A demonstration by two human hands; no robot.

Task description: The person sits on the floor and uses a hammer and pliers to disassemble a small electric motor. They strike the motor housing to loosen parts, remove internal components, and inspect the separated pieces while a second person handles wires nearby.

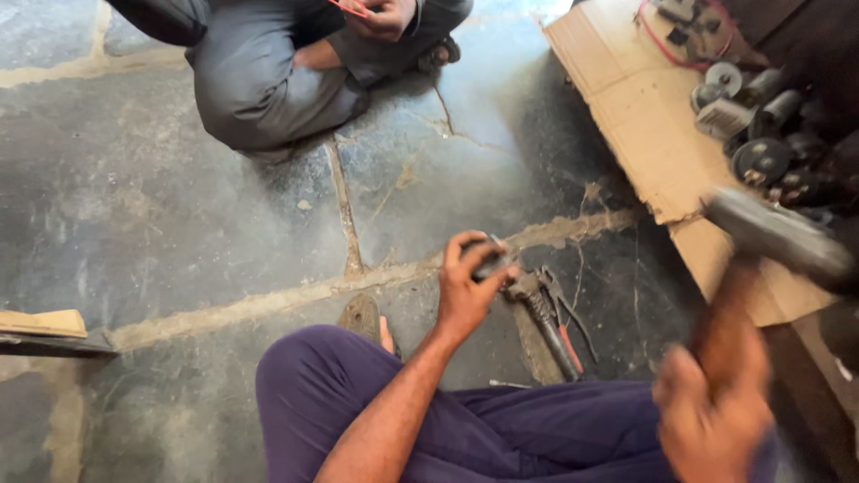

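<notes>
We see a dark stone floor (179,206) with pale mortar seams filling most of the frame. At the upper middle a second person in grey trousers (259,80) squats, their hand (385,18) curled around something with a red wire at the top edge. Along the right side lies a sheet of cardboard (644,125) carrying a heap of dark metal parts (761,134) and a red cable in the upper right corner. Our own purple trousers (465,429) fill the lower middle.

At the lower right our right hand (711,416) is clenched around a wooden handle, and the hammer (778,237) rises blurred above it, its dark head at the right edge over the cardboard.

Near the centre, slightly right, our left hand (465,282) has its fingers curled over a small dark metal part (492,264), pressing it against the floor. Just beside it, to the lower right, lie pliers (550,317) with a red-marked handle. A small cardboard scrap (40,324) sits at the left edge.
</notes>
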